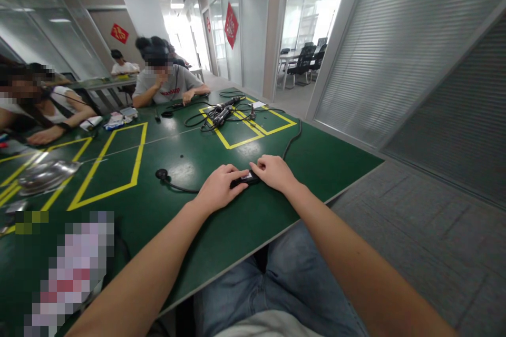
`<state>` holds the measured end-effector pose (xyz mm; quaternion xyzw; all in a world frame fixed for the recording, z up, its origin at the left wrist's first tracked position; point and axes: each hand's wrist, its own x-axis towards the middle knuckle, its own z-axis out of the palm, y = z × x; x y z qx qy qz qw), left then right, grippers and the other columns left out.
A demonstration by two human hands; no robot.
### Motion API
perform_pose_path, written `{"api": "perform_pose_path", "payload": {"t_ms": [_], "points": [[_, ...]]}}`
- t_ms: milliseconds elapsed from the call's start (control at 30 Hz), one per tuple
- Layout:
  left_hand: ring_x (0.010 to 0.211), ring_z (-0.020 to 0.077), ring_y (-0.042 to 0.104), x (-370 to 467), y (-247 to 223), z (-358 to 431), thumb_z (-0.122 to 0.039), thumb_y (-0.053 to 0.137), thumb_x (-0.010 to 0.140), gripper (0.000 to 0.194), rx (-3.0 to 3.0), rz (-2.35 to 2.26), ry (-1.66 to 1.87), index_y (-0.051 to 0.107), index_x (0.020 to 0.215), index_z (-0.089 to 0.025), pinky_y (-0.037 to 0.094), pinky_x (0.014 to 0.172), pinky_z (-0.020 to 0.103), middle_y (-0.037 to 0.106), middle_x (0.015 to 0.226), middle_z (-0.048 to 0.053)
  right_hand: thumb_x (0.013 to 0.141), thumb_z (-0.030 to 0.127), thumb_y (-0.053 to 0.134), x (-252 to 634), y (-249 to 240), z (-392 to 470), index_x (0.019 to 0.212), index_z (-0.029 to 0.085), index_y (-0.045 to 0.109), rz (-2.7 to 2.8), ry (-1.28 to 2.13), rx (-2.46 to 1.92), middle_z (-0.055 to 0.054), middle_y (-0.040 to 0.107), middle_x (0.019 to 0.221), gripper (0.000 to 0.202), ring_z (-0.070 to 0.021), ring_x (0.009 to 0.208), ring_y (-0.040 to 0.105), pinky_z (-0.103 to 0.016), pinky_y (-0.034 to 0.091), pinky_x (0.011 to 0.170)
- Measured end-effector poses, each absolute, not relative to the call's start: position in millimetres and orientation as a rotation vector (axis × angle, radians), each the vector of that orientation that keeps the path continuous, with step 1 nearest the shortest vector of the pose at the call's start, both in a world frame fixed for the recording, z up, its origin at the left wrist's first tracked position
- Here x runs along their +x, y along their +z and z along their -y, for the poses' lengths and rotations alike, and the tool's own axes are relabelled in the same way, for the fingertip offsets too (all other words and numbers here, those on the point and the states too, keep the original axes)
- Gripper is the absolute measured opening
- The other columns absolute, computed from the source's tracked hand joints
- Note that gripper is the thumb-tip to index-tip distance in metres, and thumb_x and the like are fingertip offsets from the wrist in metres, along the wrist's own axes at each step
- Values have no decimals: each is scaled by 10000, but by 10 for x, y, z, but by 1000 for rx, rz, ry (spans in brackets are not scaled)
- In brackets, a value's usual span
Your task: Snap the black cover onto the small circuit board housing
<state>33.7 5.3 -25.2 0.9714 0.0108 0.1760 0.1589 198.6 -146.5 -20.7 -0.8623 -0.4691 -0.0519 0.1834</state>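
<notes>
Two bare hands meet over a small black box [245, 178] on the near edge side of a green table [316, 163]. The left hand [223, 185] pinches it between thumb and forefinger; the right hand [273, 172], fingers curled, closes on its other end, the fingertips partly hidden. A black plug [161, 174] lies to the left, on a cord running under the left hand.

At the far left sits a shiny, rounded metal vessel [49, 175]; I cannot tell what it holds. Small packets [118, 118] lie beyond it.

Yellow tape [136, 168] marks rectangles on the tabletop, and corded tools [223, 114] lie piled across one. A person in a grey T-shirt [168, 84] sits opposite. To the right stand glass partitions with blinds [415, 52]; through a doorway are dark office chairs [304, 60].
</notes>
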Motion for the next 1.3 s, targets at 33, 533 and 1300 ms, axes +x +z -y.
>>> {"api": "perform_pose_path", "payload": {"t_ms": [33,533,1300], "points": [[1098,287,693,335,-253,-49,-343,724,1028,391,2794,-32,505,770,1412,-281,590,1033,457,753,1175,103,1123,413,573,1978,-201,1468,754,215,727,1341,-165,-2441,-57,756,901,447,-200,832,647,-323,363,758],[1120,313,704,393,-240,-103,-272,700,1005,223,2597,-615,666,686,1220,-216,570,1010,469,771,1192,112,1193,333,353,1908,-153,1479,1038,160,856,1321,-218,-2613,-160,812,1106,554,-275,1074,714,-372,432,913],[999,310,562,344,-159,-5,-409,542,1104,485,3018,-581,696,830,767,-212,491,846,452,635,947,127,1171,382,384,1885,-145,1466,895,171,851,1230,-299,-2670,-168,822,993,582,-297,1021,724,-386,414,877]]}}
